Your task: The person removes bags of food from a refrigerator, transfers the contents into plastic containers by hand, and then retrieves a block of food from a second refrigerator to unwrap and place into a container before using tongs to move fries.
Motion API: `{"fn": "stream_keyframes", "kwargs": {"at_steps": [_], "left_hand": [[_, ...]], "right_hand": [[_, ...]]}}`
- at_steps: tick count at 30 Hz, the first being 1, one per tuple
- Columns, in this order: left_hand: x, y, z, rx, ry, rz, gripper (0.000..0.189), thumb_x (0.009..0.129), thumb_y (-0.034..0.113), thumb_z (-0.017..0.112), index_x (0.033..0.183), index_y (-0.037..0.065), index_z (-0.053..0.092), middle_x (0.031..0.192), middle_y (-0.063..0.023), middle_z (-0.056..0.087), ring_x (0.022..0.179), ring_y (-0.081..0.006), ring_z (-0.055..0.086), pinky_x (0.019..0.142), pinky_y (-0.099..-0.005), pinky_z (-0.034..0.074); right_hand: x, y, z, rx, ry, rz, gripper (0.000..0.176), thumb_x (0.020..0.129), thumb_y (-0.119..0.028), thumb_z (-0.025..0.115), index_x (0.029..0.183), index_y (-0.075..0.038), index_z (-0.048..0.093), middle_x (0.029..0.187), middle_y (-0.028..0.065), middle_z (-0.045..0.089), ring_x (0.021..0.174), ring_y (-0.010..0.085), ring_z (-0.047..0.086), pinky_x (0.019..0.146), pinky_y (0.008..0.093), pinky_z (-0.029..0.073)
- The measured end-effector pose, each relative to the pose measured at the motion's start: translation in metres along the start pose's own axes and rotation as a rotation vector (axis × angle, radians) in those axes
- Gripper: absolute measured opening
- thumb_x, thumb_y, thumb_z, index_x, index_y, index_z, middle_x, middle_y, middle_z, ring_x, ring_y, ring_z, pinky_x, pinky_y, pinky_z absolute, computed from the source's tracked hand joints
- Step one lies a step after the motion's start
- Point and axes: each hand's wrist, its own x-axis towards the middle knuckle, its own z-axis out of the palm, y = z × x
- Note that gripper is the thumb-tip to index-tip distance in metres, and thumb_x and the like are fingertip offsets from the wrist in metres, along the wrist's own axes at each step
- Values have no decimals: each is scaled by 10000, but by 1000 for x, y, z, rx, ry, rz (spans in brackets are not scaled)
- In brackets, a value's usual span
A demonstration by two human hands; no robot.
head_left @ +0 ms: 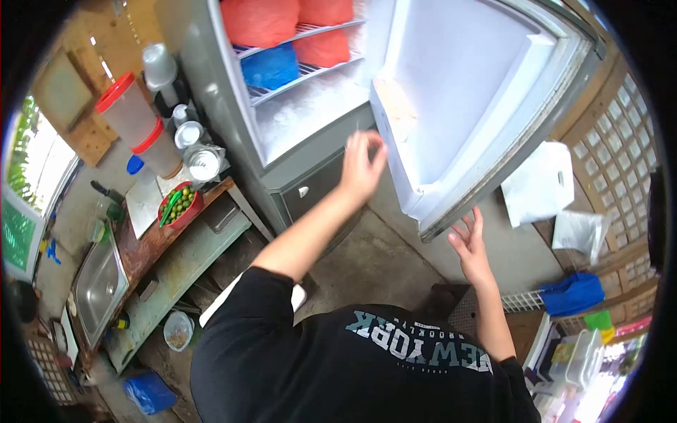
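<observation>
The freezer door (472, 84) of a grey refrigerator (233, 92) stands wide open. My left hand (363, 166) is in front of the compartment's lower edge, near the inner side of the door. Its fingers are curled in, and I cannot tell whether anything small is between them. My right hand (471, 247) has its fingers spread, with the fingertips at the door's lower outer corner. Inside the freezer, red bags (261, 21) and a blue bag (271, 67) lie on wire shelves (303, 32). White frost (310, 106) covers the compartment floor.
To the left, a counter carries a red bowl of green fruit (181, 204), red-lidded containers (130, 109) and stacked plastic cups (161, 67), beside a metal sink (101, 289). A white foam board (539, 185) and plastic bag (580, 236) are right of the door. Below is concrete floor (381, 268).
</observation>
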Motion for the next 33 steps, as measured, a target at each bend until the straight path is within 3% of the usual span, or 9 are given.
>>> {"fn": "stream_keyframes", "kwargs": {"at_steps": [5, 6, 9, 13, 19, 25, 28, 33], "left_hand": [[109, -42, 37, 216, -189, 11, 186, 798, 186, 598, 866, 13, 616, 860, -140, 617, 860, -301, 581, 808, -380, 447], [121, -39, 44, 301, -279, 102, 211, 770, 209, 619, 855, 15, 633, 844, -152, 628, 859, -308, 602, 786, -393, 468], [129, -17, 64, 807, -718, 74, 247, 718, 233, 643, 843, 20, 646, 891, -182, 629, 887, -304, 616, 758, -407, 487], [129, -54, 88, 854, -599, 70, 189, 655, 209, 641, 737, 41, 668, 797, -163, 652, 849, -298, 633, 740, -429, 484], [120, -50, 63, 711, -503, 127, 56, 658, 134, 610, 645, 100, 652, 726, -110, 652, 774, -272, 621, 711, -447, 387], [118, -48, 60, 685, -457, 138, 129, 686, 202, 669, 740, 86, 648, 785, -75, 629, 898, -247, 584, 737, -439, 355], [120, -74, 72, 410, -443, 138, 184, 702, 253, 656, 751, 78, 626, 844, -58, 638, 871, -243, 597, 706, -442, 392], [124, -30, 72, 623, -494, 202, 159, 703, 242, 661, 789, 109, 660, 827, -54, 645, 879, -251, 609, 749, -433, 425]], "right_hand": [[0, 21, 3, -68, 102, -47, 803, 845, -194, 614, 1409, -55, 60, 1389, 285, 237, 1259, 381, 352, 989, 431, 361], [0, 26, 3, -94, 103, -64, 775, 855, -196, 606, 1407, -55, 81, 1383, 272, 264, 1248, 384, 369, 980, 433, 370], [-4, 32, 5, -139, 105, -41, 747, 863, -194, 599, 1402, -53, 102, 1374, 257, 295, 1227, 384, 398, 970, 432, 380], [-3, 34, 15, -251, 200, -59, 679, 864, -211, 600, 1377, -42, 190, 1308, 257, 385, 1105, 364, 519, 889, 409, 443], [10, 34, 29, -462, 246, -22, 647, 848, -227, 609, 1344, -22, 249, 1247, 233, 464, 972, 347, 592, 803, 403, 472], [5, 20, 38, -499, 248, 16, 605, 865, -231, 573, 1336, -22, 256, 1210, 238, 500, 958, 374, 585, 802, 422, 460], [11, 39, 36, -509, 281, -35, 586, 870, -225, 564, 1333, -29, 261, 1201, 235, 510, 974, 401, 565, 806, 437, 456], [7, 26, 33, -485, 260, -7, 579, 874, -228, 555, 1334, -43, 255, 1203, 227, 511, 991, 416, 549, 807, 442, 454]]}}
